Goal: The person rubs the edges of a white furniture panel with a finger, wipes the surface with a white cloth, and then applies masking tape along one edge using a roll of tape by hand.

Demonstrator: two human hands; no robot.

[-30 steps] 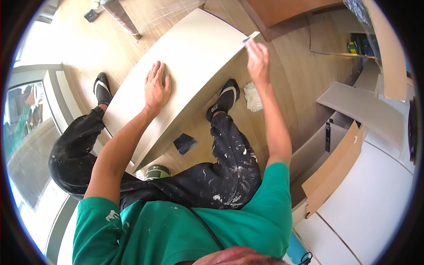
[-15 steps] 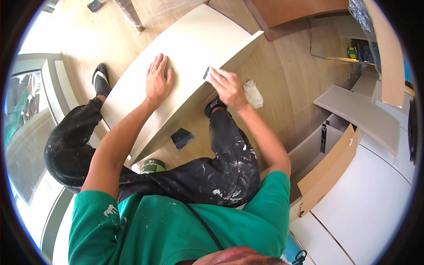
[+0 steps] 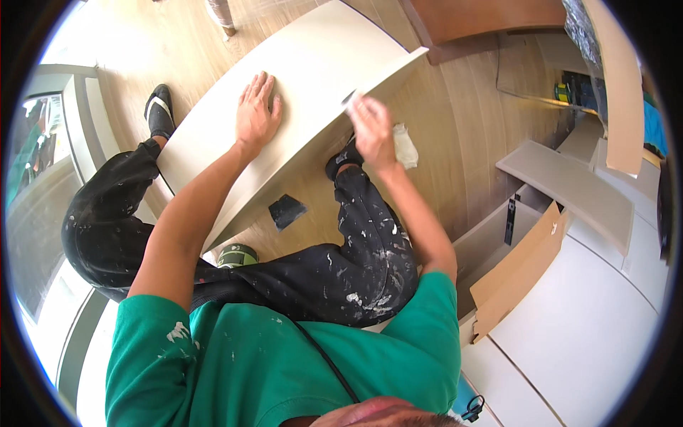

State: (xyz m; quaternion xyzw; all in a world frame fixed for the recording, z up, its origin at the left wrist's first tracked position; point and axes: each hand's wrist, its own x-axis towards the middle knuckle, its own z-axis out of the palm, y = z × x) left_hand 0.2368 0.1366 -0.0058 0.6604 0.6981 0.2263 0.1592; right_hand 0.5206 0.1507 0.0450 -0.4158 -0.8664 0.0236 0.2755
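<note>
A large cream panel (image 3: 320, 60) with a raised long edge (image 3: 277, 171) lies in front of me, slanting from lower left to upper right. My left hand (image 3: 258, 117) rests flat on its top face, fingers stretched out. At the raised edge, my right hand (image 3: 373, 132) is closed on a small folded piece of sandpaper (image 3: 348, 98), slightly blurred by motion. Most of that piece is hidden by the fingers. Below the panel, a dark square sheet (image 3: 287, 212) lies on the floor. A crumpled white cloth or bag (image 3: 405, 146) is just right of my right hand.
A green can (image 3: 237, 255) stands by my leg, partly under the panel. To the right are a grey drawer box (image 3: 491, 242), a loose grey board (image 3: 569, 188), torn cardboard (image 3: 523, 274) and white panels (image 3: 576, 313). Brown furniture (image 3: 491, 25) is at the far side.
My right hand has moved a little up and to the right along the panel's edge with the sandpaper. The left hand stays flat on the panel. The whole view has shifted slightly.
</note>
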